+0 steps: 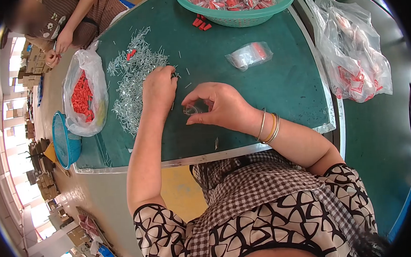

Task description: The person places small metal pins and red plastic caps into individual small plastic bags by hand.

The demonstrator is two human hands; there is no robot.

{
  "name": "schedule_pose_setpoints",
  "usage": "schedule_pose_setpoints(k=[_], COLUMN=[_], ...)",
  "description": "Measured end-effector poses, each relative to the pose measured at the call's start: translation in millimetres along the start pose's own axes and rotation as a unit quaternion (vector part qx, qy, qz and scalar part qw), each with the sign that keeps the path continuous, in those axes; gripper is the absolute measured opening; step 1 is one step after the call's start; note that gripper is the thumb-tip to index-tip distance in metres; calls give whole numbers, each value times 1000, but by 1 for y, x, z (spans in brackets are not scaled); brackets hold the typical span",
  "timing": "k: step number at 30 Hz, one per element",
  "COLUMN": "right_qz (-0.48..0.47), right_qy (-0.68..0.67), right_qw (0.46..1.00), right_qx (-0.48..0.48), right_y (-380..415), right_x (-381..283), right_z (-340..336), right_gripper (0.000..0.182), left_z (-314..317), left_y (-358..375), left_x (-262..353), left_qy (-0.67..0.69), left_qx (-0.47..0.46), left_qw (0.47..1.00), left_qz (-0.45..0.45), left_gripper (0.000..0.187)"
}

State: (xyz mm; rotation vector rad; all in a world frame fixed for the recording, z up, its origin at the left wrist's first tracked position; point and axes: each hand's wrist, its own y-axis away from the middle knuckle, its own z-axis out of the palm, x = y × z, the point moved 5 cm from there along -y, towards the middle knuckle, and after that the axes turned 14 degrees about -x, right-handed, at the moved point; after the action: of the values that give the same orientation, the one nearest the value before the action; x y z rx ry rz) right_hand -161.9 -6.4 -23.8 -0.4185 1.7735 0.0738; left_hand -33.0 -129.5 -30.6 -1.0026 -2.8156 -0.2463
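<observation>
My left hand [159,86] rests at the right edge of a loose pile of small silver screws or pins [130,88]. Its fingers are curled down together at the pile, and what they pinch is hidden. To its right, my right hand [225,106] holds a small clear plastic piece [192,109], which looks like a little bag, between thumb and fingers. Two red plugs [131,55] lie on top of the pile. Beyond my right hand sits a clear packet [250,55] with something red at one end.
A green basket [243,18] of bagged red pieces stands at the far edge, several red plugs [202,23] beside it. At left are a bag of red plugs [82,96] and a blue basket [61,139]. A plastic bag [351,49] lies right. Another person's hands [59,49] work far left.
</observation>
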Motion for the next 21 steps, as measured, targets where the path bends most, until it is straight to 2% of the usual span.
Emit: schedule_pose_setpoints(k=[1,4,7,13,19,21], right_qz=[-2,-12,-31,-32,-41,-54], right_qy=[5,10,7,3,-2,4], right_qw=[1000,1000,999,999,999,998], right_qx=[0,5,10,4,6,14], right_y=[0,1,0,1,2,1], right_x=[-1,-1,2,0,-4,-3], right_z=[0,-1,2,3,1,1], right_gripper=[35,35,37,36,35,36], left_z=[1,2,-2,1,4,4], left_y=[-1,1,1,-11,-21,-18], left_x=[-1,-8,0,3,4,4], left_qy=[8,112,66,-12,-70,-67], left_qx=[5,17,18,-36,-59,-31], left_qw=[1000,992,990,986,982,989], left_qz=[13,-59,-120,-161,-167,-128], left_gripper=[21,21,24,20,17,16])
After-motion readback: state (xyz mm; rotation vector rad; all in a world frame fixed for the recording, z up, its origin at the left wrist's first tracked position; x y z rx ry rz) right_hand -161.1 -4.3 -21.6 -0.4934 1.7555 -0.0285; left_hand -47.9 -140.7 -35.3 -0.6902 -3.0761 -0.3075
